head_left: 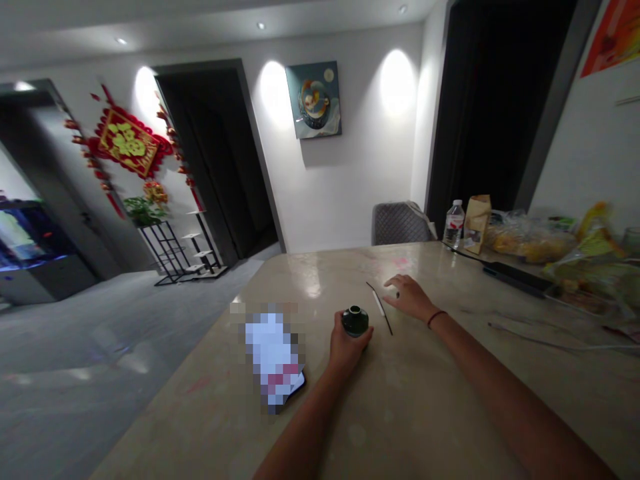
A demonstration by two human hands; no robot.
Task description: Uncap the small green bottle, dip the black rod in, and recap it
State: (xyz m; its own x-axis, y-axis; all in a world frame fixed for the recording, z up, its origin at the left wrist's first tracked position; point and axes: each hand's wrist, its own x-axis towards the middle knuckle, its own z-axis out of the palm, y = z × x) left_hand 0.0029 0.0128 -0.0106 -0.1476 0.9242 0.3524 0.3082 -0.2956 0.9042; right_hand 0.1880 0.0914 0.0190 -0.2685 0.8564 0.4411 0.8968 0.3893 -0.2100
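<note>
- The jar (356, 324) is in the left grip (344, 343), near the middle of the counter (415, 407). It stands upright, with its round mouth up. The fingers and thumb wrap its sides. I cannot tell if its base touches the counter.
- The stick (379, 302) lies flat on the counter, just right of the jar. It is thin and dark, with a white part in the middle.
- The stick is longest from far to near. Its far end points to the far edge of the counter and leans a bit left. Its near end leans right and stops near the thumb of the left grip.
- The right grip (407, 297) is just past the white part, on the right side of the stick. So the stick lies to its left, very near, and runs across in front of the fingertips.
- The right grip is nearer to the stick than the left grip is.
- The right grip is spread, with a gap between thumb and fingers. A tiny thing (397, 294) shows by the fingers. It is too small to name, and I cannot tell if it is held.
- The phone (270, 347), all blurry, lies left of the jar, near the left edge of the counter.
</note>
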